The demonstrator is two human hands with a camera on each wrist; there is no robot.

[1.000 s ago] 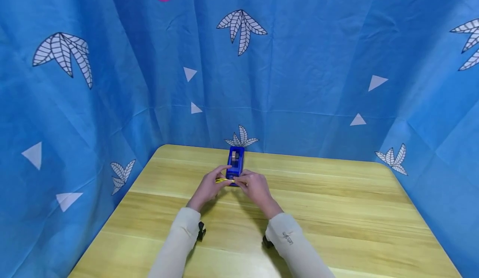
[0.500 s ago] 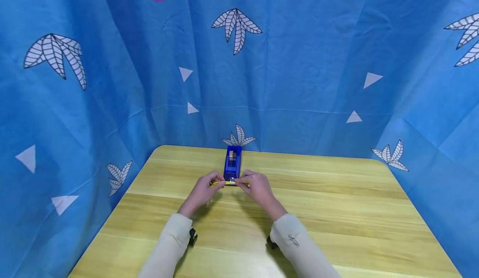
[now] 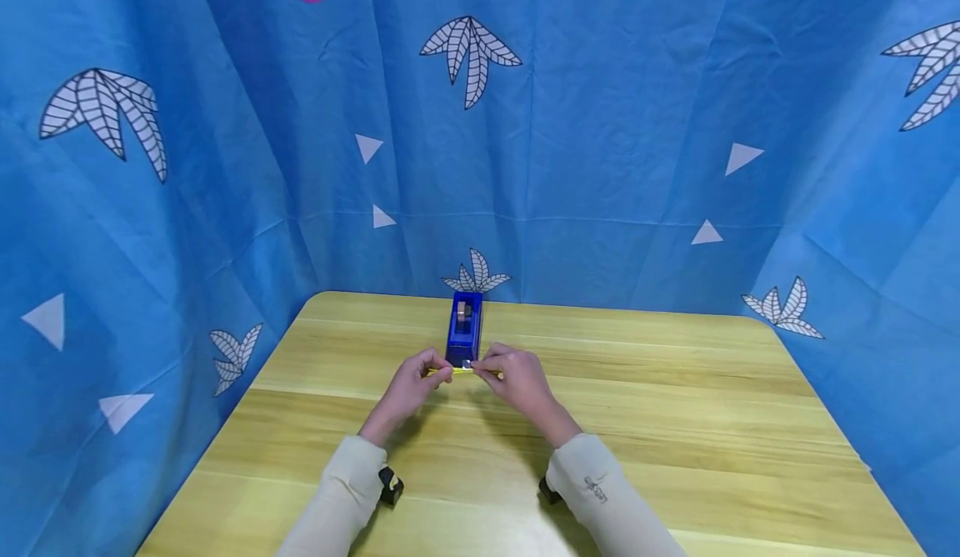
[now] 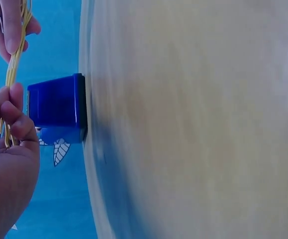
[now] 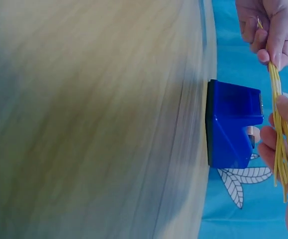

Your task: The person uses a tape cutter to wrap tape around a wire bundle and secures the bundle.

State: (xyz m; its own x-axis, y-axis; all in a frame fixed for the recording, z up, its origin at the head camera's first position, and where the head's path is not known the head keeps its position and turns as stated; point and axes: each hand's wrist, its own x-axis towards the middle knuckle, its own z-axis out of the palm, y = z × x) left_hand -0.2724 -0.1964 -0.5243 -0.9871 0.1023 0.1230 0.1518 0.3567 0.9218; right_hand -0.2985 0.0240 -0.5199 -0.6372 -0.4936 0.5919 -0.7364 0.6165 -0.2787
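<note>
A bundle of thin yellow strands (image 5: 284, 157) is stretched level between both hands. My left hand (image 3: 408, 382) pinches one end of it between thumb and fingers; in the left wrist view loose ends poke out below those fingers. At the other end my right hand (image 3: 520, 376) pinches the bundle, and its strands fan out past the palm in the right wrist view. A small shiny clear piece, like tape (image 3: 467, 364), shows on the strands beside the right fingertips. Just behind the hands stands a blue tape dispenser (image 3: 463, 342) with a roll in it.
The wooden table (image 3: 675, 407) carries the dispenser near its back edge. A blue patterned curtain (image 3: 615, 123) hangs behind the table and along its sides. Black wrist mounts show at both sleeves.
My left hand has moved slightly left and its fingers have drawn in around the strands. The bundle now sits a little nearer me, below the dispenser's front. The head view has shifted slightly.
</note>
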